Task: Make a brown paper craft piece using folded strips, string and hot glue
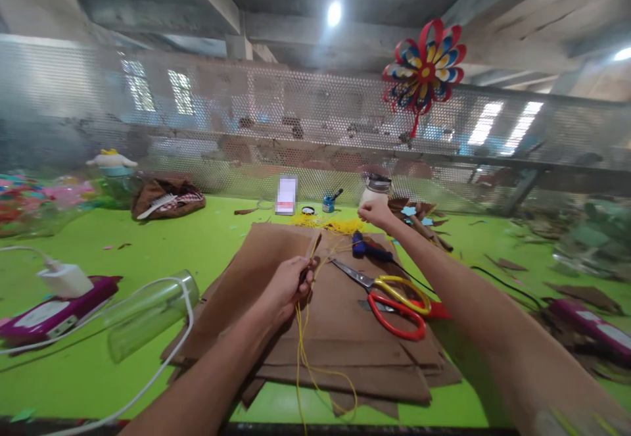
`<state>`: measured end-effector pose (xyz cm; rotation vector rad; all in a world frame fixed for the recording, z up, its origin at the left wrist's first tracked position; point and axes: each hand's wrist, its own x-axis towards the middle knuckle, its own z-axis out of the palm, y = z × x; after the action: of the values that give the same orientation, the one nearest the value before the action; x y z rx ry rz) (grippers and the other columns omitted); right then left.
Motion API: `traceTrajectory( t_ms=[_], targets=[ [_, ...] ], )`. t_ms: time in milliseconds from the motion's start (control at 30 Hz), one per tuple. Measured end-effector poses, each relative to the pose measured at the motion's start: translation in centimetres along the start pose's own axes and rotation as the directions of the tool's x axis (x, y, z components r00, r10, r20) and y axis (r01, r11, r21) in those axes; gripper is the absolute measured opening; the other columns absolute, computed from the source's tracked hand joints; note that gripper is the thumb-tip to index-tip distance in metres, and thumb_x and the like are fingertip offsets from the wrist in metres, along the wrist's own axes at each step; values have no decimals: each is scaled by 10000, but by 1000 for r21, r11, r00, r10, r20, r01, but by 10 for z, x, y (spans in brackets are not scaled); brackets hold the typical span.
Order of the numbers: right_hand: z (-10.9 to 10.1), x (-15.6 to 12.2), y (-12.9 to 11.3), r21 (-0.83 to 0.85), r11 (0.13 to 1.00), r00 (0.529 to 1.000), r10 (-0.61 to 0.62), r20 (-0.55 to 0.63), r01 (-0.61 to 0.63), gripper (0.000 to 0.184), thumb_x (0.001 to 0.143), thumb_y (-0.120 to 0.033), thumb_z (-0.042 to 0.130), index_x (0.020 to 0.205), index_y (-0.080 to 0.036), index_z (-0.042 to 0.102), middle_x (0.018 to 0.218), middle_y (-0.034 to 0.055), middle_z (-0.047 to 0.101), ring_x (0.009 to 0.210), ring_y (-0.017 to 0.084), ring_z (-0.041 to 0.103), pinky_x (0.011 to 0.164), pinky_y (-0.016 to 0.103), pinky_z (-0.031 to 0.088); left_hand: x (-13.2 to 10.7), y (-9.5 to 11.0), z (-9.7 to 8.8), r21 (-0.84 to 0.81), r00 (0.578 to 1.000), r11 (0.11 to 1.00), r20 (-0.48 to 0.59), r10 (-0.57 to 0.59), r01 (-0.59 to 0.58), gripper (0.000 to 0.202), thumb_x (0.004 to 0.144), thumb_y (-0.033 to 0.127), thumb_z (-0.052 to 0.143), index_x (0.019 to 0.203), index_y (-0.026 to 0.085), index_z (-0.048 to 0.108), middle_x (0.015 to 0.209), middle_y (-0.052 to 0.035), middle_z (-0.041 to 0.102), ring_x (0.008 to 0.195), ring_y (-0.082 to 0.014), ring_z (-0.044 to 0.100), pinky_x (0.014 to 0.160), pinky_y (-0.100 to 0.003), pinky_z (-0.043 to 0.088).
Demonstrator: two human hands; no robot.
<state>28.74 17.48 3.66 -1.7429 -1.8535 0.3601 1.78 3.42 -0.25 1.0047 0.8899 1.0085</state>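
Observation:
My left hand [290, 285] is closed around a bundle of thin yellow strands [308, 344] and a small brown strip, above a stack of brown felt sheets [335, 331]. The strands hang down toward the table's near edge. My right hand [375, 212] is stretched far forward, fingers pinched over a pile of yellow strands [335, 225] at the back of the felt; what it pinches is too small to name. Red and yellow scissors [394, 301] lie on the felt between my arms. A blue glue gun [367, 247] rests beyond them.
The green table [123, 239] carries a clear plastic bottle [148, 314], a white charger [66, 279] on a purple power strip [54, 314], a white cable, a brown bag [167, 196], a phone [286, 194] and a jar [374, 189]. A mesh screen with a pinwheel [424, 71] stands behind.

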Motion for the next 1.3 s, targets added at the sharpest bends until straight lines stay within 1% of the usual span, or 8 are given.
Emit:
traceTrajectory(
  t_ms=[200,333,400,567,833,1133,1233,1300],
  targets=[
    [-36,-45,11,-204,976,996,-62,61,73,271,803,-278,483,722,-101,671,655,53,660,617,143,599,565,219,425,2,2,3,11,1000,1000,18,8,-9,169,802,276,478,764,115,517,477,54,428,330,-17,295,355,-150,140],
    [-24,-79,12,-325,928,967,-110,230,183,178,679,-275,613,783,-152,690,760,45,684,703,174,599,595,224,405,2,1,4,11,1000,1000,16,0,-1,157,810,259,472,769,116,522,476,51,431,322,-17,288,350,-148,136],
    [-9,-87,13,-380,900,959,-120,255,214,272,622,-192,638,891,-172,674,909,58,681,817,198,595,653,227,405,2,1,4,0,1000,1000,-2,-8,8,146,815,239,458,765,118,520,474,50,432,314,-19,288,344,-148,138],
    [11,-81,13,-513,825,960,-115,256,236,376,622,-100,592,995,-150,603,992,104,642,874,214,580,678,238,391,5,4,0,-86,992,996,-127,-28,18,123,829,200,436,768,123,509,476,47,434,306,-18,294,329,-137,133],
    [-41,-63,5,-637,687,931,-182,315,350,278,681,-79,531,948,-154,548,1008,120,593,936,231,543,721,271,365,10,5,-8,-223,977,975,-206,-55,8,107,839,159,403,766,136,477,483,47,435,298,-21,294,320,-141,127],
    [-69,-124,35,-554,750,915,-169,366,360,312,656,-60,503,936,-173,583,838,59,641,776,200,578,631,264,381,9,5,-9,-250,958,967,-287,-20,-55,97,842,182,405,765,151,454,488,64,418,312,-14,302,341,-135,134],
    [-96,-134,53,-249,945,938,-126,322,212,301,682,-199,588,979,-154,607,874,71,663,772,207,596,660,283,431,7,6,-7,-225,963,973,-268,-23,-39,103,840,181,397,763,147,458,483,65,417,306,-13,289,340,-139,125],
    [-109,-142,54,-13,996,958,-82,274,89,332,663,-322,646,940,-142,621,886,87,674,767,213,612,676,303,459,5,6,-4,-200,973,980,-230,-27,-20,107,833,178,402,764,138,473,477,61,420,305,-13,284,341,-142,120]
  ],
)
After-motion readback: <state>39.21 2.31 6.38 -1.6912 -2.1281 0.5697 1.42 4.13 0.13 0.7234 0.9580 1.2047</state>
